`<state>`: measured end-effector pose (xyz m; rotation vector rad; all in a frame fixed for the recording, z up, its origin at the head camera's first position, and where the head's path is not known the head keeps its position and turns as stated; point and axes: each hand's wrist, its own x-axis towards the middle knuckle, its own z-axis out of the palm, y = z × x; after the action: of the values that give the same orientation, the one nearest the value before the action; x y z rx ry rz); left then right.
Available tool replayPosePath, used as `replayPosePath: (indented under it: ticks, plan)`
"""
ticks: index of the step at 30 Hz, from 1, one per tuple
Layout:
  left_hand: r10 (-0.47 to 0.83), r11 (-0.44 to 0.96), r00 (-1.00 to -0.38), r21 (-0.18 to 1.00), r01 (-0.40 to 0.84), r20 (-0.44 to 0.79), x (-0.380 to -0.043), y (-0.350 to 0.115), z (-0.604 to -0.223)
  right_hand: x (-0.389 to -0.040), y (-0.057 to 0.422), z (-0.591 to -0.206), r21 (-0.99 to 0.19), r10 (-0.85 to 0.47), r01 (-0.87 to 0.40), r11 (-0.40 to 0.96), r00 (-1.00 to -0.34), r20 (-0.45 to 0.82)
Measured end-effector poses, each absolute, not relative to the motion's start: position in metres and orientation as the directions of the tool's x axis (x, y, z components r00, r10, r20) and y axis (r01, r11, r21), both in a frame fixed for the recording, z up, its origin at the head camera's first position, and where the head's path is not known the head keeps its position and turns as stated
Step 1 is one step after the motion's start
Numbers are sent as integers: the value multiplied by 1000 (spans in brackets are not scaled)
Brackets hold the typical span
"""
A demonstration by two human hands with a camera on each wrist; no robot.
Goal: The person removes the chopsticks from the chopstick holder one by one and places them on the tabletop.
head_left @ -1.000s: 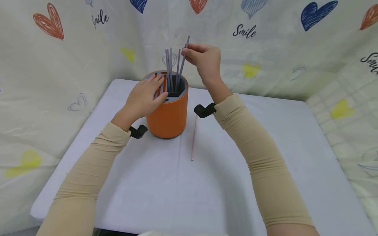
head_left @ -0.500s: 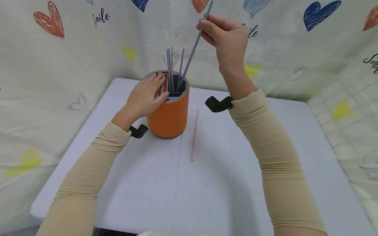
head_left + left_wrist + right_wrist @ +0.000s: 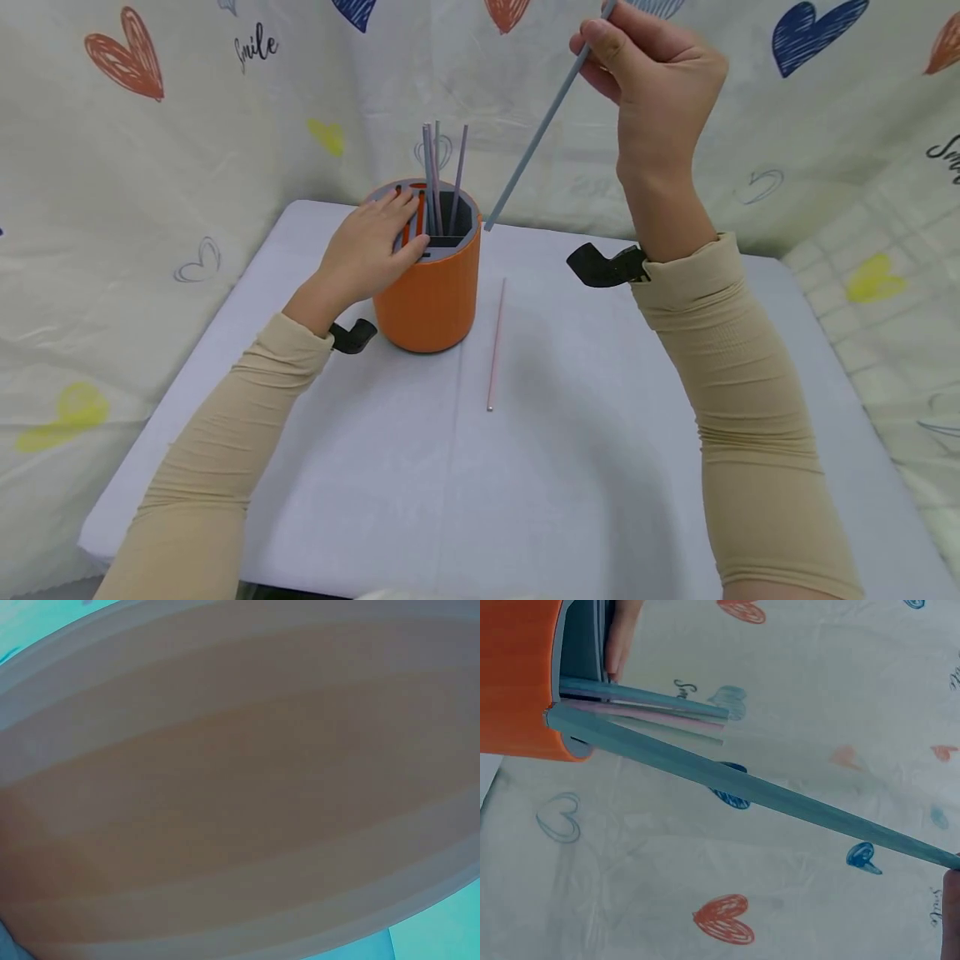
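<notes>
My right hand [image 3: 660, 92] pinches a long, thin grey-blue stick [image 3: 543, 125] near its upper end, high above the table. It slants down to the left, its lower tip just right of the orange cylindrical holder's [image 3: 426, 308] rim and apart from it in the head view. My left hand [image 3: 367, 242] rests palm down on the holder's grey slotted top, fingers extended. Several thin sticks [image 3: 461, 158] stand upright in its dark compartment. In the right wrist view the held grey-blue stick [image 3: 742, 784] crosses the frame. A blurred brown surface fills most of the left wrist view.
A thin pink stick [image 3: 497, 346] lies on the white table [image 3: 360, 483], to the right of and in front of the holder. Behind the table hangs a pale sheet [image 3: 247, 125] printed with hearts and "Smile". A dark wrist mount [image 3: 607, 265] juts from the right wrist.
My right hand has drawn the grey-blue stick up out of the holder and carried it to the right. The left hand stays on the holder's top.
</notes>
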<state>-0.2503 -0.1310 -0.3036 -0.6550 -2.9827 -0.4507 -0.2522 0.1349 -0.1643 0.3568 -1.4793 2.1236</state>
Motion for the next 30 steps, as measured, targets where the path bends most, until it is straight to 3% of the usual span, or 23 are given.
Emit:
replayPosePath:
  ticks: [6, 14, 22, 30]
  plan:
    - [398, 866, -910, 278, 415, 119, -248, -133, -303, -256, 151, -172, -811, 257, -529, -250, -844, 471]
    - [396, 863, -908, 284, 418, 137, -250, -132, -306, -266, 172, -207, -894, 227, -391, -219, -912, 343]
    - [409, 854, -903, 292, 430, 134, -252, -126, -307, -278, 191, -251, -968, 145, -147, -203, -982, 119]
    - [391, 861, -909, 291, 417, 145, -248, -129, -305, -287, 187, -294, -989, 74, 59, -135, -995, -69]
